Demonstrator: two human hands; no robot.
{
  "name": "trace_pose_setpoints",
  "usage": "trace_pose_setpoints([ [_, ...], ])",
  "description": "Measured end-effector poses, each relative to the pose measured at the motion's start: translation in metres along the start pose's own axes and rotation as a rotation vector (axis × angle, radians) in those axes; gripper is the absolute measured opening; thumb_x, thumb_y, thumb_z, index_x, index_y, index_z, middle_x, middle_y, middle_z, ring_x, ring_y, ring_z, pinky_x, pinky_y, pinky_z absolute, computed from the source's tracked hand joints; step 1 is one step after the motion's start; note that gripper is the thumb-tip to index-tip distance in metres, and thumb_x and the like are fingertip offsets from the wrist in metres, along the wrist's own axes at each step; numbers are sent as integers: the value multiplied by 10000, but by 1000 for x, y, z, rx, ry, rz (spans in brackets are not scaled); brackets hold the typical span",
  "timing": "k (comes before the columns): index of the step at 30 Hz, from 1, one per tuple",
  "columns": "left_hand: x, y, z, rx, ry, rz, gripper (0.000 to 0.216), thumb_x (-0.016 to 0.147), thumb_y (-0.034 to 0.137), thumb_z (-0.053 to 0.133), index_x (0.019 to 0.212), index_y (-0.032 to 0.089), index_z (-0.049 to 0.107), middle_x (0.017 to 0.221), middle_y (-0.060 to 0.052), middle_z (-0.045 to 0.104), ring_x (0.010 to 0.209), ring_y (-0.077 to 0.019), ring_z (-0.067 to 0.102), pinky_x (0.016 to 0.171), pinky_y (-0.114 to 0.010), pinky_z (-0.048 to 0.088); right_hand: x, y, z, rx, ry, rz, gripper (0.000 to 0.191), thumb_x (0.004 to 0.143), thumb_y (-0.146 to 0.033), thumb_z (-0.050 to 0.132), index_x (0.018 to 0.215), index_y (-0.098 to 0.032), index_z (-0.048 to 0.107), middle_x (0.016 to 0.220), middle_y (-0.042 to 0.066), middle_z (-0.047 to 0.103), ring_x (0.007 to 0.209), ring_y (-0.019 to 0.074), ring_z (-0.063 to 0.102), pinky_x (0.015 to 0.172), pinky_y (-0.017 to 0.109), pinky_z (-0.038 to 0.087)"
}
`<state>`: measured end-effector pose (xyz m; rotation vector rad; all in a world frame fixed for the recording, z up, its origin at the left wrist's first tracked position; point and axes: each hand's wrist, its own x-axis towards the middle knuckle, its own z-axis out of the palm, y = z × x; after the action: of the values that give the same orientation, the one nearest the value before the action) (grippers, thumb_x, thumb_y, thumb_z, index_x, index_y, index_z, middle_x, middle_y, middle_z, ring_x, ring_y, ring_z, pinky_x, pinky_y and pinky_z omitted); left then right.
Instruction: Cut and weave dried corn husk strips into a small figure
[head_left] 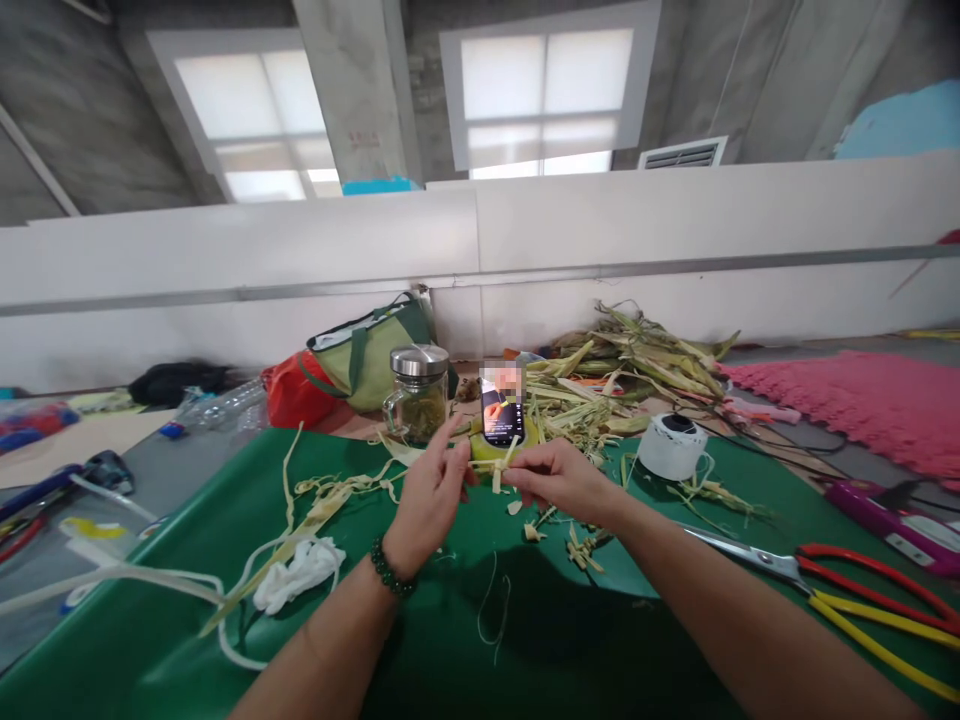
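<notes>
A pale, knotted corn husk strip (pixel 497 471) is stretched between my two hands above the green mat. My right hand (pixel 561 482) pinches its right side between thumb and fingers. On the other side, my left hand (pixel 431 487), with a dark bead bracelet at the wrist, has its lower fingers closed at the strip's left end; the index finger points up. Just behind the strip, a phone (pixel 501 412) stands upright against a yellow-green support (pixel 480 447). Small knotted husk pieces (pixel 583 548) lie below my right hand. Long husk strands (pixel 330 498) spread out left of my left hand.
A glass jar (pixel 420 400) and a green bag (pixel 371 360) stand behind. Corn husks (pixel 637 350) are heaped at the back right, near a white cup (pixel 672 447). Large scissors (pixel 780 568) lie at right, white cord (pixel 300 575) at left. Thin thread (pixel 491 620) lies in front.
</notes>
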<state>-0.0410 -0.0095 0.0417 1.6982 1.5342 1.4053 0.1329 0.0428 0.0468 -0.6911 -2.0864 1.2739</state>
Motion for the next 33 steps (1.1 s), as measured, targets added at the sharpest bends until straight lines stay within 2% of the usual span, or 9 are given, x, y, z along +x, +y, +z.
trace_pose_setpoints([
  [2,2,1,-6,161,172,120,448,865,409,460,1204,132,553,662,-12,594,584,-144,530,574,-258,434,-1,-4,-7,-54,-7,-29,367,786,-376,571,509,-135,554,438,-45,432,411,51,350,398,179,267],
  [4,3,3,-10,221,216,237,347,859,387,480,1054,149,639,798,-56,617,731,-171,549,677,-281,444,-3,-6,-12,-87,-16,-57,336,770,-348,588,515,-130,577,449,-49,409,429,50,328,404,181,245],
  [6,3,7,-9,188,70,278,319,856,411,483,915,163,673,857,-70,628,827,-189,552,753,-296,439,-4,-6,-13,-118,-14,-66,280,750,-322,608,549,-127,618,468,-43,439,443,53,342,409,179,250],
  [9,1,12,-3,102,-294,187,435,870,493,406,714,164,643,700,-28,584,710,-162,529,679,-265,430,-6,-4,-11,-181,0,-68,235,737,-294,624,572,-128,650,481,-32,493,451,58,381,410,172,272],
  [12,0,13,2,91,-354,107,514,893,495,321,610,162,592,642,-8,504,644,-142,470,627,-252,398,-7,-1,-8,-290,49,-90,222,739,-269,629,565,-132,647,478,-31,522,446,59,409,419,167,281],
  [16,0,11,3,189,-292,119,412,855,458,437,625,160,606,674,-13,505,699,-154,469,643,-256,377,-8,1,-7,-493,110,-178,194,746,-237,644,574,-147,645,518,-22,583,484,73,483,473,176,314],
  [22,3,10,2,-32,-638,-88,382,853,460,453,727,144,627,632,5,557,598,-114,482,568,-219,393,-7,3,-9,-662,38,-382,218,833,-286,588,663,-176,668,642,15,639,582,105,544,538,201,328],
  [28,4,8,1,-241,-486,-178,330,701,452,667,797,140,618,695,-5,600,659,-133,552,612,-238,445,-8,2,-7,-591,61,-308,240,848,-281,540,668,-169,651,601,4,617,541,101,500,523,205,314],
  [33,1,12,2,-467,-488,-393,391,717,536,629,853,184,528,674,6,621,597,-123,612,538,-206,450,-8,-6,-9,-411,13,-258,248,880,-274,457,760,-150,635,633,7,595,558,100,496,527,194,345],
])
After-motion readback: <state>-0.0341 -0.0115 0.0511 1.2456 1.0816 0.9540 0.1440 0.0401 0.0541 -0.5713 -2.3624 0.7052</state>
